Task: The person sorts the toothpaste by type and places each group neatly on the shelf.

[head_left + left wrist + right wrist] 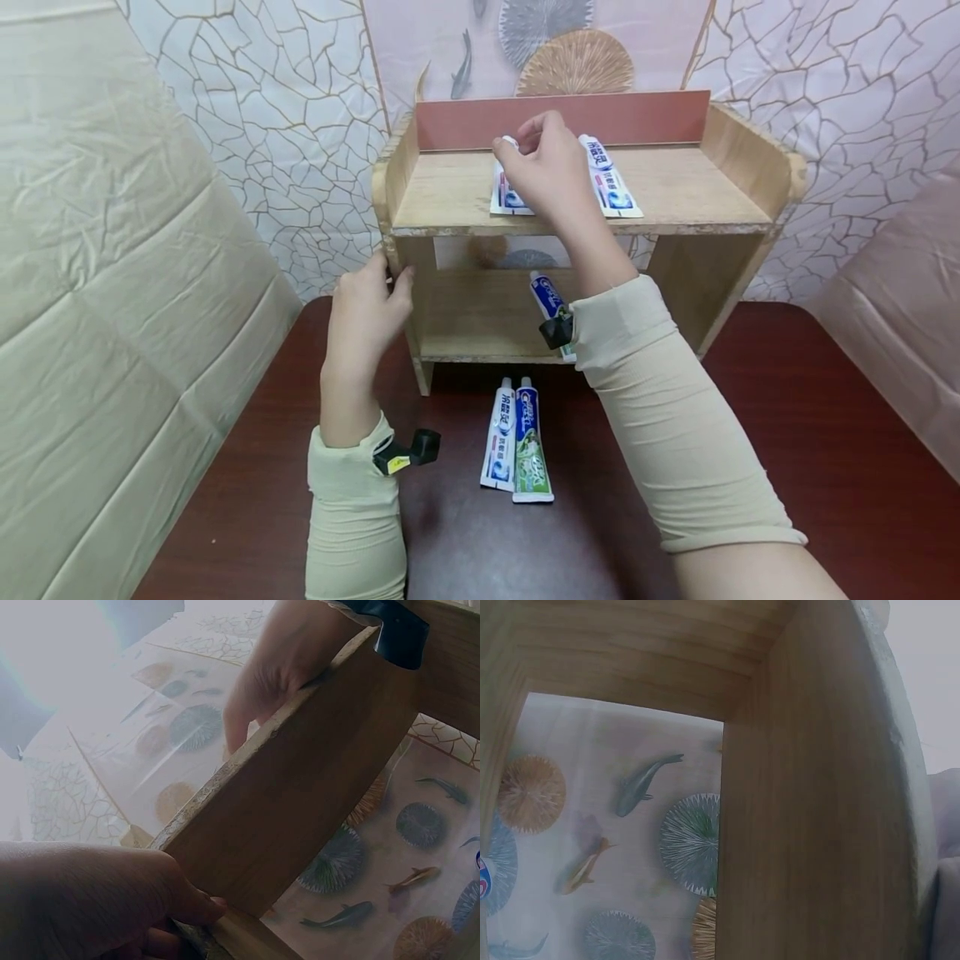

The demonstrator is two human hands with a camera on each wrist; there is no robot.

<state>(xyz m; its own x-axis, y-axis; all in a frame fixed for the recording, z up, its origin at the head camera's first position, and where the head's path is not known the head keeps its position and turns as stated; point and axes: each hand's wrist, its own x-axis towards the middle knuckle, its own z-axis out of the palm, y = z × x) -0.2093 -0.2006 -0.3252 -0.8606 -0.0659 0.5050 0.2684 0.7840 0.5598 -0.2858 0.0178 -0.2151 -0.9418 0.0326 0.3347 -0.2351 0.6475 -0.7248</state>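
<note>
Stocking the wooden shelf (450,187) at upper centre seems underway: the left hand (367,308) grips its side; the right hand (553,171) partly covers a white toothpaste tube (510,202) on top, whether pinching unclear. Next probably calls for clean release.

Gold-veined white backdrop (262,92), reddish-brown table (255,500), glare (52,645), perhaps lamplight
</note>
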